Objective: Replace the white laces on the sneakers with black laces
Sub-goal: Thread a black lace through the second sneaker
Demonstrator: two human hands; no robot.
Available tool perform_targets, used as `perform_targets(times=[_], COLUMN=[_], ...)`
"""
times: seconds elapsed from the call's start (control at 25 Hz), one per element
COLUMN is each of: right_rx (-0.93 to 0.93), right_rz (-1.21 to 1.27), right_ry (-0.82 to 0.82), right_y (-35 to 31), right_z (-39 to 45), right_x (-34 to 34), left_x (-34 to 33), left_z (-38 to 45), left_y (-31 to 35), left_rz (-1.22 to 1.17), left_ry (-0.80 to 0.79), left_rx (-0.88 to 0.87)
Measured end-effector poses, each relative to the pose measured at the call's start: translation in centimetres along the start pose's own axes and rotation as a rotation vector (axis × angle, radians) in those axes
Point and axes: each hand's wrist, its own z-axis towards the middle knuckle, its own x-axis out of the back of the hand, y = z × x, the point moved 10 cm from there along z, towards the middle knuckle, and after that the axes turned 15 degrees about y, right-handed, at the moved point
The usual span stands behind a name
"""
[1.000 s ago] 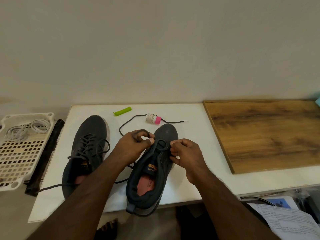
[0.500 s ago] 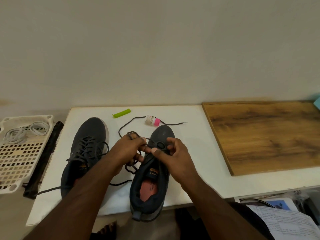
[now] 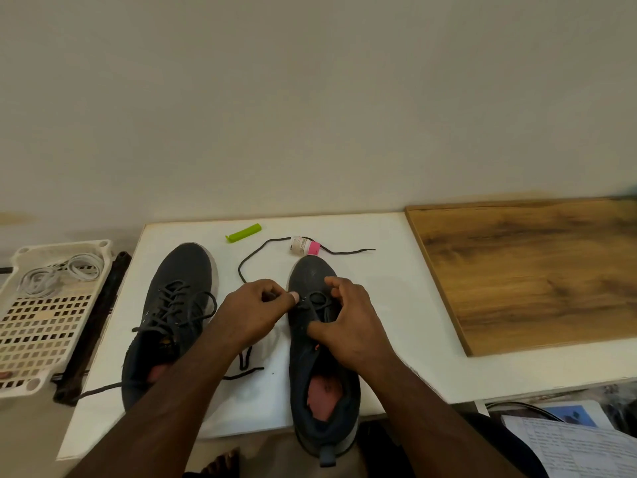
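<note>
Two dark sneakers on white board (image 3: 379, 305): left sneaker (image 3: 172, 315) laced black; right sneaker (image 3: 317, 357) part-laced (heel over near edge). Left hand (image 3: 255, 315) pinches black lace (image 3: 258, 250) beside eyelets; right hand (image 3: 348, 322) curled, pinching lace over tongue. White laces (image 3: 58, 277) in far-left tray (image 3: 41, 339).

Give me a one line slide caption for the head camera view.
Left hand and right hand thread a black lace through the right sneaker; the left sneaker is already laced.
</note>
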Motion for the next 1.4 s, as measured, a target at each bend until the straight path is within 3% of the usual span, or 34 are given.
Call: perform_targets(times=[0.12, 0.24, 0.32, 0.44, 0.6, 0.68, 0.8, 0.92, 1.04, 1.2, 1.32, 1.4], right_rx=[0.004, -0.017, -0.05, -0.059, -0.054, -0.055, -0.046, -0.066, -0.055, -0.087, -0.131, -0.178], right_rz=[0.022, 0.075, 0.089, 0.096, 0.098, 0.113, 0.097, 0.084, 0.112, 0.128, 0.132, 0.154], right_ry=[-0.005, 0.034, 0.075, 0.124, 0.154, 0.168, 0.185, 0.178, 0.158, 0.126, 0.14, 0.167], right_y=[0.2, 0.5, 1.0, 1.2, 1.4, 1.5, 1.8, 2.4, 1.9, 2.2, 2.5, 2.8], right_z=[0.1, 0.7, 1.2, 1.5, 1.8, 2.0, 2.1, 2.5, 2.5, 2.3, 2.3, 2.5], right_x=[0.0, 0.5, 1.0, 1.3, 1.2, 1.1, 0.9, 0.8, 0.9, 0.6, 1.1, 1.9], left_x=[1.2, 3.9, 3.8, 0.1, -9.4, -13.2, -16.5, -17.6, -15.5, -5.8, 1.2, 4.0], left_z=[-0.4, -0.3, 1.1, 5.6, 9.0, 9.3, 9.8, 10.8, 11.6, 12.2, 10.2, 7.7], left_y=[0.8, 3.9, 5.7, 8.9, 13.1, 14.1, 14.4, 13.6, 14.7, 17.1, 16.9, 15.0], left_rz=[0.081, 0.037, 0.0, 0.145, 0.545, 0.699, 0.764, 0.683, 0.588, 0.546, 0.561, 0.459], left_ry=[0.07, 0.305, 0.346, 0.257, -0.016, -0.064, -0.036, -0.046, 0.049, 0.291, 0.327, 0.311], left_rx=[-0.001, -0.15, -0.214, -0.379, -0.615, -0.672, -0.699, -0.634, -0.608, -0.641, -0.733, -0.704])
